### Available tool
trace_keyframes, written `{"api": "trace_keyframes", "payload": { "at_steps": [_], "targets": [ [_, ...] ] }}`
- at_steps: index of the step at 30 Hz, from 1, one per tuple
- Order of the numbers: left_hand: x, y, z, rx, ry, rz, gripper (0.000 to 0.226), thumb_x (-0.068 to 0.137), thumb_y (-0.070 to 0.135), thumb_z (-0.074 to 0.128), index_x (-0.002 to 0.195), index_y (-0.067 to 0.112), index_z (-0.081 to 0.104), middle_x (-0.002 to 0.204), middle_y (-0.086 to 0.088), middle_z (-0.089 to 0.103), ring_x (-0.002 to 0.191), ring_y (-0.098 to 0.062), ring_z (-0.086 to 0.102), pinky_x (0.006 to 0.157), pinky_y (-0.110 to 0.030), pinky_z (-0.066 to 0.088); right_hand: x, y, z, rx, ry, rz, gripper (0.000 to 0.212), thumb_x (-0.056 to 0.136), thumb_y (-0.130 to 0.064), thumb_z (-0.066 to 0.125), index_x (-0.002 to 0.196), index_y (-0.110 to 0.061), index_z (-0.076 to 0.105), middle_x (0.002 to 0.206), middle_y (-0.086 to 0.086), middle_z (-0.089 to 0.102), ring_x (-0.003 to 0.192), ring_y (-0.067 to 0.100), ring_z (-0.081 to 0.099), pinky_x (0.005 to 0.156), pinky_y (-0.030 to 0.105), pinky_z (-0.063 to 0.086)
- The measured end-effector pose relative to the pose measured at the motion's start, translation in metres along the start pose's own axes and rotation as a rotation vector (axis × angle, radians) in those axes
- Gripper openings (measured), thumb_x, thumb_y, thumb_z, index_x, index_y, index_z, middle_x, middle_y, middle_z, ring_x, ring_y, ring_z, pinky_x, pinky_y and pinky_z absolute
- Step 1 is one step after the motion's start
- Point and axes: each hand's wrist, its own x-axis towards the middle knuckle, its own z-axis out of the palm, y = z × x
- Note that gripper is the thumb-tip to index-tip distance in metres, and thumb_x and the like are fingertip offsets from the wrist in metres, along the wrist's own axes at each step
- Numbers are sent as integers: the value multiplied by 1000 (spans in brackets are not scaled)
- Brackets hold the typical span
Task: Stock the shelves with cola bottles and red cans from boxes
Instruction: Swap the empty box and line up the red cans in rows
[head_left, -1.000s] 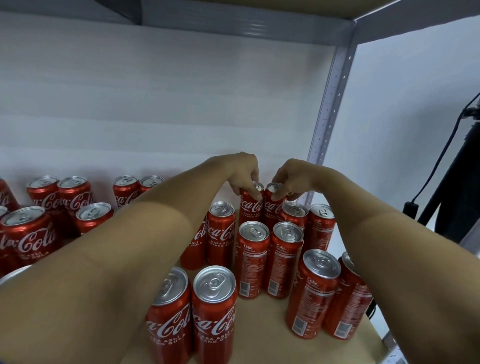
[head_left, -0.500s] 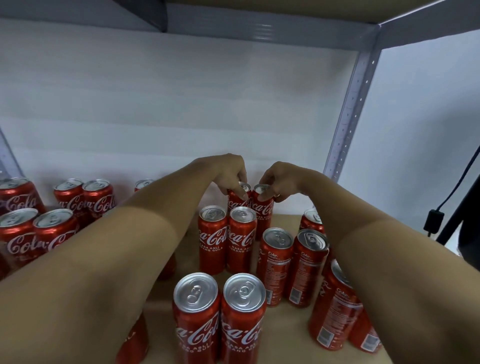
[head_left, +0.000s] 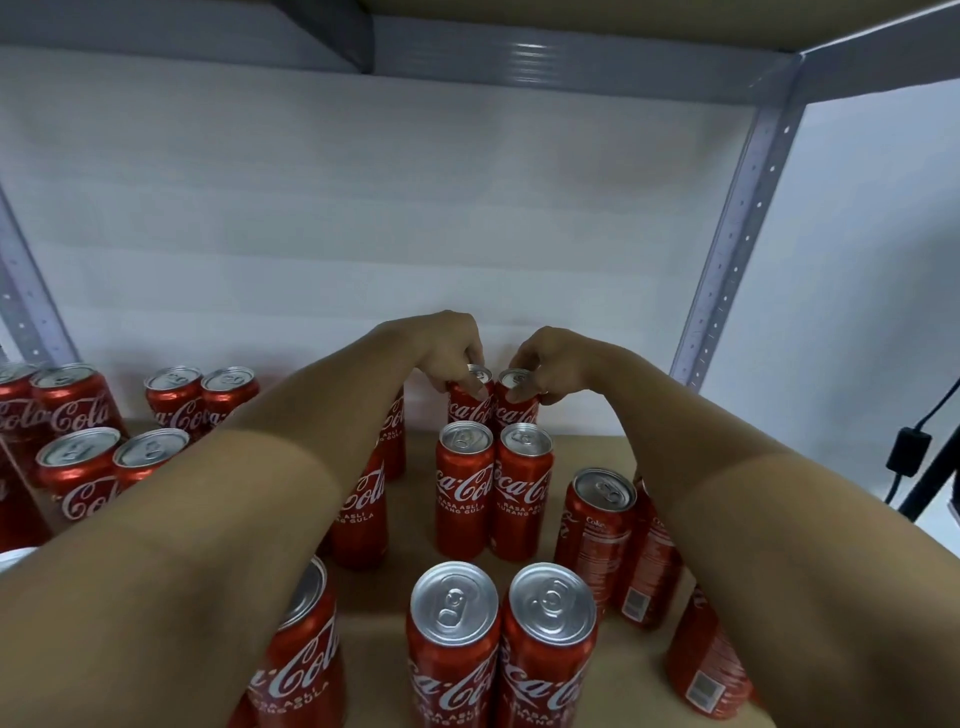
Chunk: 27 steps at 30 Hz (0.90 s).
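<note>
Two slim red cola cans stand side by side at the back of the wooden shelf. My left hand grips the top rim of the left back can with curled fingertips. My right hand pinches the top of the right back can the same way. Directly in front of them stands another pair of red cans, and a nearer pair is closest to me. Both forearms reach over the rows.
More red cans stand at the right and lower right, and a group of shorter cans fills the left side. A grey metal upright bounds the shelf on the right; a black cable hangs beyond it. White back wall behind.
The view has shifted so the cans appear further left and lower. Both hands stay on the tops of the two back cans, which now stand closer to the back wall.
</note>
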Motion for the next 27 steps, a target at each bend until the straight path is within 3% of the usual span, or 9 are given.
{"api": "trace_keyframes", "payload": {
  "at_steps": [7,15,21,27],
  "targets": [
    [2,2,0,12,-22,7,48,80,43,86,120,19,76,106,3,75,76,-15,77,84,-37,64,-3,-1,0,-1,6,25,42,83,-21,82,120,-6,70,112,13,72,99,32,72,86,44,62],
    [2,1,3,9,-14,-15,49,79,44,86,121,21,74,113,0,73,90,-19,76,84,-38,64,-10,0,5,48,37,31,68,84,-22,81,143,-5,52,134,11,59,107,30,66,88,42,61],
    [3,6,5,23,-10,-36,74,76,42,89,139,18,61,130,-2,66,91,-21,74,84,-37,64,-19,4,5,54,40,29,76,83,-22,83,148,-11,46,140,10,56,116,29,60,91,42,59],
    [-5,7,7,110,5,-15,50,79,41,87,122,19,73,106,1,74,77,-15,75,84,-40,63,-24,-3,15,-5,90,57,77,84,-32,82,148,-10,45,138,8,54,107,31,65,82,38,61]
  ]
}}
